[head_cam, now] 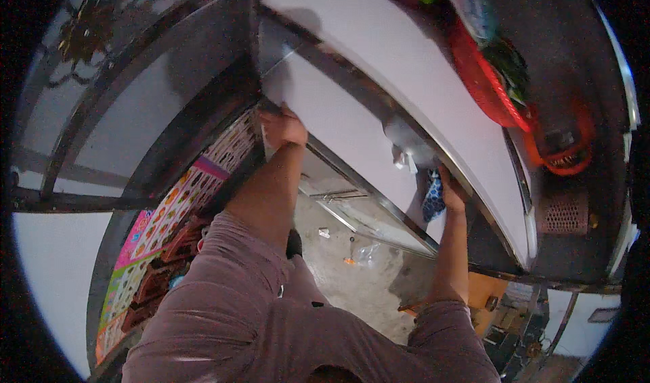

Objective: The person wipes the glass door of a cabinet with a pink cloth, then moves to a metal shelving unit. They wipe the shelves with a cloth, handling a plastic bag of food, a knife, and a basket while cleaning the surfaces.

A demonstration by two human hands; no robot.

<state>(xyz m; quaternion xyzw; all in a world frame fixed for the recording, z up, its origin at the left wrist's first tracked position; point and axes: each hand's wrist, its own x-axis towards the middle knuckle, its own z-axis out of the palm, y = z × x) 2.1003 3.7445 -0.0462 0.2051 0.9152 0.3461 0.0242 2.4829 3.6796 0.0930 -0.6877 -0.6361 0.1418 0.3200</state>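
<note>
My left hand [284, 128] rests at the inner corner of a dark-framed shelf unit, against the end of a white shelf board [345, 124]; its fingertips are blurred and partly hidden. Further right, my right hand [452, 192] reaches in between two shelf levels, close by the dark front edge of the upper one. Right beside its fingers is a blue patterned item [433, 199], perhaps cloth; whether the fingers grip it is unclear. A translucent plastic bag or wrap [406, 139] with a small white piece lies behind it on the same shelf.
A red plastic basket [482, 86] stands on the upper level, with a red-rimmed container [561, 154] and a pink perforated basket [564, 213] nearby. A colourful picture chart [172, 195] lines the left side. Clear plastic [368, 255] lies on the floor; wooden furniture [485, 294] is lower right.
</note>
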